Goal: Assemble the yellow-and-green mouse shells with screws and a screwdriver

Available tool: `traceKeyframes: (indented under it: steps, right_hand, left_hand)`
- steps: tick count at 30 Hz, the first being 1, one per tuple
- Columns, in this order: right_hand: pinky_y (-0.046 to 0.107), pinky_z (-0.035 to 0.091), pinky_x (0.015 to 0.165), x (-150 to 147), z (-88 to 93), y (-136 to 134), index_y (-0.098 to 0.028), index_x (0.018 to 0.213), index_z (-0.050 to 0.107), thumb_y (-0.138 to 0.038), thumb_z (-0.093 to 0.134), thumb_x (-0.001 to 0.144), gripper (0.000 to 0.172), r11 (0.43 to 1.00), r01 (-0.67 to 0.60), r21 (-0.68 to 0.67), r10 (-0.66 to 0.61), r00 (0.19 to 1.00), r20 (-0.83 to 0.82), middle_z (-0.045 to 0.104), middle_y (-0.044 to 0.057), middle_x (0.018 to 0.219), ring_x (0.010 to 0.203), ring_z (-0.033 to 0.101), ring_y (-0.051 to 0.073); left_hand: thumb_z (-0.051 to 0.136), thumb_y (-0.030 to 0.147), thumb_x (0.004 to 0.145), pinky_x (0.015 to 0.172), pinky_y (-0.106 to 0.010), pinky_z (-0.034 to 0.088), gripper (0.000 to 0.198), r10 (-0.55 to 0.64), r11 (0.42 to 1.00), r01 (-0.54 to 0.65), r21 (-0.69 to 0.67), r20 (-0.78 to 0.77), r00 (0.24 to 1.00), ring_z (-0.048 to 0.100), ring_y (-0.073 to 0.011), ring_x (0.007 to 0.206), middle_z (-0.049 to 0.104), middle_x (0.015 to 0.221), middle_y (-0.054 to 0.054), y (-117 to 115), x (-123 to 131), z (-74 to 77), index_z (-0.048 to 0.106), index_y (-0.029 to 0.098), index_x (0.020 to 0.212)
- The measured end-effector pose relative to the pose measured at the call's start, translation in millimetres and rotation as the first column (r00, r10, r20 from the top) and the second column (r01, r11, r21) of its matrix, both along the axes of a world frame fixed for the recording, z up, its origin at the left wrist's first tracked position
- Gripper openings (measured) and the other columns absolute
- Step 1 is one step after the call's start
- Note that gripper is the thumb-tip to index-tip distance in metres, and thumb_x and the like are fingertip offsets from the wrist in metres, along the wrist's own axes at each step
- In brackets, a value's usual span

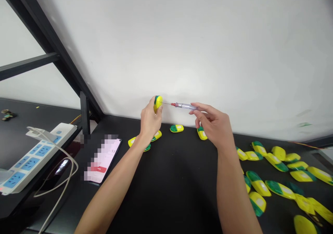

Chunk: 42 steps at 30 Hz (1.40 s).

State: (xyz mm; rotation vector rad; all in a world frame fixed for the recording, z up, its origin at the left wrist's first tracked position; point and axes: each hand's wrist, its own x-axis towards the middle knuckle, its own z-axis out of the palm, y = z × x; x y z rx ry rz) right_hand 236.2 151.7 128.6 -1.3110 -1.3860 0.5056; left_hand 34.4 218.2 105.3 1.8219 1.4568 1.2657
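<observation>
My left hand (151, 120) is closed around a small yellow and green plastic device (158, 104), held up above the table near the wall. In my right hand (212, 123) is a screwdriver (185, 106) with a clear handle and a red collar, gripped between thumb and fingers. Its thin shaft points left, and the tip meets the device's yellow face or lies very close to it. Below the hands, another yellow and green device (177, 128) lies on the black table. One more (202, 133) sits partly behind my right hand, and others are partly covered by my left forearm.
Many similar devices (279, 189) lie scattered at the right. On the left are a phone (105, 161) with its screen lit, a white power strip (39, 157) with a looping cable (68, 178), and a black frame post (84, 112). A white wall (182, 46) rises behind the table.
</observation>
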Motion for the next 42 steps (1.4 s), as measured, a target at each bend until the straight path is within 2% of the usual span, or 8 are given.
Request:
traceKeyframes:
  steps: [5,11,16,20,24,33,39,42]
  right_hand:
    - [0.032,0.051,0.053,1.7,-3.7,1.1,-0.025,0.110,0.083,-0.044,0.069,0.094,0.029,0.988,0.097,0.123,-0.104,0.993,0.057,0.078,0.002,0.087,0.046,0.050,0.009]
    - [0.028,0.046,0.047,4.0,-3.6,-0.1,-0.023,0.107,0.075,-0.042,0.075,0.089,0.026,0.996,0.070,0.063,-0.071,0.997,0.015,0.079,0.004,0.095,0.047,0.058,0.009]
    - [0.028,0.041,0.047,5.0,-2.0,0.3,-0.024,0.095,0.078,-0.034,0.073,0.086,0.015,0.983,0.141,0.114,-0.145,0.989,0.028,0.065,-0.003,0.065,0.049,0.051,0.011]
    - [0.028,0.039,0.049,3.2,-2.2,2.1,-0.024,0.092,0.078,-0.032,0.070,0.084,0.014,0.971,0.174,0.164,-0.185,0.981,0.053,0.063,-0.002,0.069,0.053,0.048,0.012]
    - [0.029,0.038,0.048,0.4,-3.7,3.2,-0.024,0.094,0.079,-0.036,0.070,0.084,0.017,0.972,0.188,0.138,-0.200,0.977,0.074,0.058,-0.003,0.063,0.053,0.045,0.013]
    - [0.028,0.037,0.049,-2.4,-4.1,3.3,-0.021,0.085,0.074,-0.051,0.076,0.084,0.030,0.979,0.187,0.081,-0.190,0.981,0.039,0.059,-0.002,0.062,0.052,0.044,0.011]
    - [0.027,0.040,0.047,-0.2,-2.4,2.2,-0.023,0.099,0.072,-0.044,0.078,0.086,0.025,0.997,0.039,0.066,-0.038,0.999,-0.022,0.066,0.000,0.084,0.052,0.052,0.010]
    - [0.027,0.038,0.047,1.9,-2.4,1.4,-0.022,0.092,0.076,-0.040,0.076,0.088,0.018,0.997,0.050,0.055,-0.048,0.999,-0.020,0.063,-0.001,0.072,0.050,0.052,0.010]
  left_hand:
    - [0.057,0.021,0.102,0.090,-0.035,0.053,0.043,-0.056,0.998,0.056,-0.030,0.007,0.998,0.071,-0.0229,0.093,0.079,0.110,-0.011,-2.7,0.7,3.2,0.061,0.014,0.144]
    - [0.057,0.019,0.102,0.092,-0.036,0.052,0.040,-0.057,0.997,0.057,-0.046,0.001,0.998,0.071,-0.0242,0.098,0.079,0.109,-0.011,-5.6,0.5,6.9,0.063,0.014,0.140]
    - [0.057,0.021,0.101,0.090,-0.036,0.052,0.039,-0.069,0.997,0.070,-0.022,0.009,0.998,0.069,-0.0231,0.093,0.078,0.104,-0.009,-5.5,2.6,3.6,0.064,0.016,0.139]
    - [0.057,0.021,0.101,0.088,-0.035,0.052,0.040,-0.071,0.997,0.071,-0.017,0.011,0.997,0.069,-0.0221,0.091,0.078,0.104,-0.009,-5.6,3.4,2.0,0.064,0.016,0.140]
    - [0.057,0.022,0.101,0.088,-0.035,0.053,0.038,-0.054,0.998,0.055,-0.028,0.035,0.998,0.071,-0.0233,0.093,0.078,0.104,-0.010,-6.0,2.4,2.6,0.064,0.016,0.138]
    - [0.057,0.021,0.102,0.089,-0.035,0.053,0.040,-0.037,0.999,0.037,-0.028,0.025,0.999,0.071,-0.0232,0.092,0.079,0.106,-0.010,-6.1,2.0,5.1,0.063,0.016,0.141]
    - [0.058,0.021,0.101,0.091,-0.036,0.053,0.039,-0.039,0.999,0.039,-0.002,0.039,0.998,0.071,-0.0235,0.095,0.079,0.106,-0.009,-5.5,-0.5,7.0,0.064,0.017,0.139]
    - [0.058,0.019,0.102,0.091,-0.036,0.053,0.039,-0.033,0.999,0.033,-0.016,0.013,0.999,0.071,-0.0231,0.094,0.079,0.104,-0.009,-6.0,0.5,7.6,0.063,0.016,0.141]
